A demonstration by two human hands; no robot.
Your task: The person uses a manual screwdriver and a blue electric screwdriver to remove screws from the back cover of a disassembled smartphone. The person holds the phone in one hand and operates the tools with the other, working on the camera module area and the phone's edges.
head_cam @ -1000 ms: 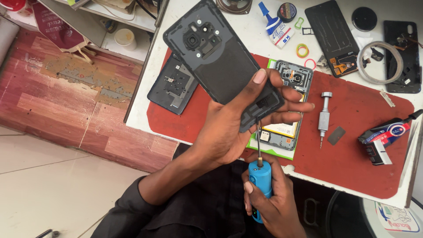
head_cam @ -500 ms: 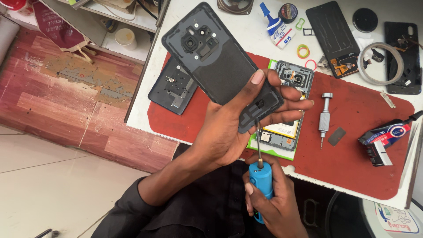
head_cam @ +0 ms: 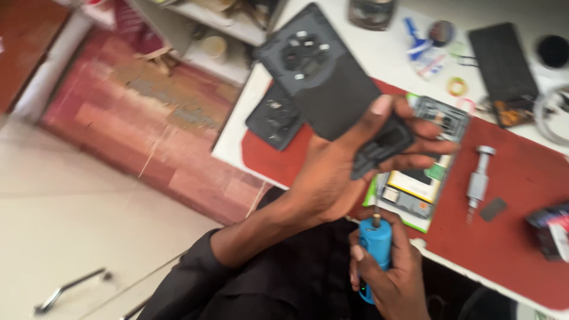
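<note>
left hand [head_cam: 344, 172]: raised above the desk [head_cam: 249, 106], forearm running up from the lower left, palm turned away from the camera; thumb pressed on the face of the dark phone back cover [head_cam: 323, 77], fingers curled round its lower end together with a small dark plastic piece [head_cam: 382, 148]; closed firmly on both.
phone back cover: held tilted, its round camera cluster at the far upper end, well beyond the fingertips; it hangs in the air over the edge of the desk.
right hand [head_cam: 388, 275]: low and close to the body, just below the left hand; fingers wrapped round a blue electric screwdriver [head_cam: 374, 252], a full closed grip.
screwdriver: held upright, thin bit pointing up toward the heel of the left hand (whether the tip touches anything is too blurred to tell).
opened phone body [head_cam: 418, 178]: lies on the red mat [head_cam: 510, 237], just beyond the right hand and partly hidden behind the left hand's fingers.
second dark cover [head_cam: 275, 115]: flat at the mat's near corner, left of the left hand.
silver metal tool [head_cam: 479, 178]: on the mat, right of both hands, apart from them.
small grey pad [head_cam: 493, 208]: just beside that tool.
black slab [head_cam: 502, 59]: far right of the left hand, on the white part of the desk.
</note>
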